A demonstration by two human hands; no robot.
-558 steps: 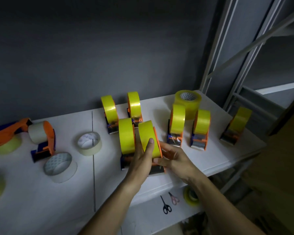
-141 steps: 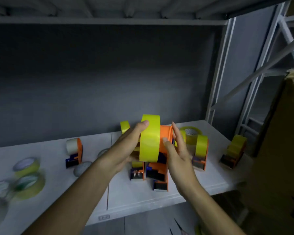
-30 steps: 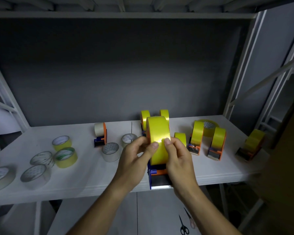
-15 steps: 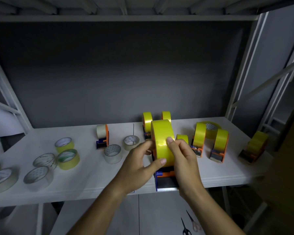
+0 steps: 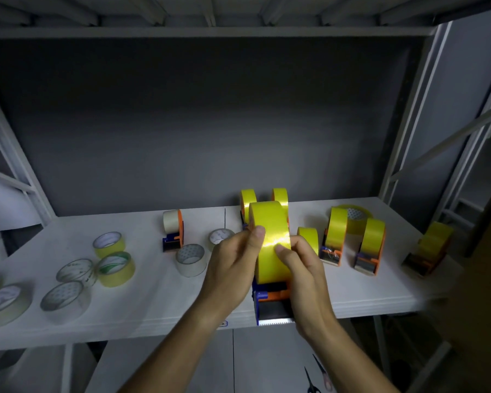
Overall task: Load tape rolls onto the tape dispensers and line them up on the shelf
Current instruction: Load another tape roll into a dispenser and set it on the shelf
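Note:
A yellow tape roll (image 5: pixel 270 239) sits on an orange and blue dispenser (image 5: pixel 271 303) that I hold above the white shelf's (image 5: pixel 352 290) front edge. My left hand (image 5: pixel 233 268) grips the roll's left side, thumb on the face. My right hand (image 5: pixel 304 268) grips the right side and pinches at the tape's face with thumb and fingertip. Loaded dispensers stand behind: two at the back (image 5: pixel 248 201), two to the right (image 5: pixel 335 236) (image 5: pixel 370 246), one far right (image 5: pixel 430 249), and one with a pale roll (image 5: pixel 172 228) to the left.
Loose rolls lie on the shelf's left part: clear ones (image 5: pixel 65 300), yellow-green ones (image 5: pixel 115 268), a white one (image 5: pixel 190 258). A flat yellow roll (image 5: pixel 355 215) lies at the back right. Scissors (image 5: pixel 312 381) lie on the lower shelf. Shelf uprights stand at both sides.
My left thumb has moved up onto the roll's face, and my right fingers have shifted slightly lower on it. The held dispenser stays in about the same place.

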